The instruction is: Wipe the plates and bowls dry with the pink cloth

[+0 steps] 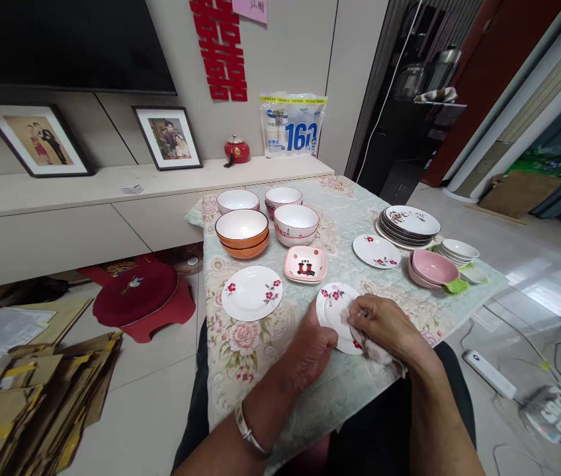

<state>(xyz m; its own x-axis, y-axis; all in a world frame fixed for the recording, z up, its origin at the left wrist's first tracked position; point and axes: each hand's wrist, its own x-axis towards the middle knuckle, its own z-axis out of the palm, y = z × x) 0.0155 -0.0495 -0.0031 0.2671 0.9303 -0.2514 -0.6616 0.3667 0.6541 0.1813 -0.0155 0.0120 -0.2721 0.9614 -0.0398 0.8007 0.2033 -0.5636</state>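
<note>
A white plate with red flowers (336, 316) is tilted up near the front edge of the table. My left hand (313, 347) grips its left rim, thumb on the face. In my right hand (384, 324) is a bunched pale cloth (377, 352), pressed against the plate's right side. Flat on the tablecloth lies a similar flowered plate (253, 293) to the left, and another flowered plate (376, 251) lies to the right. Just beyond my hands sits a square pink-rimmed cat dish (305, 263).
Orange bowls (242, 235) and white patterned bowls (296, 225) stand at the back left. On the right are stacked dark-rimmed plates (412, 221), pink bowls (434, 268) and small white bowls (460, 249). A red stool (141, 297) and flattened cardboard (37, 396) are on the floor, left.
</note>
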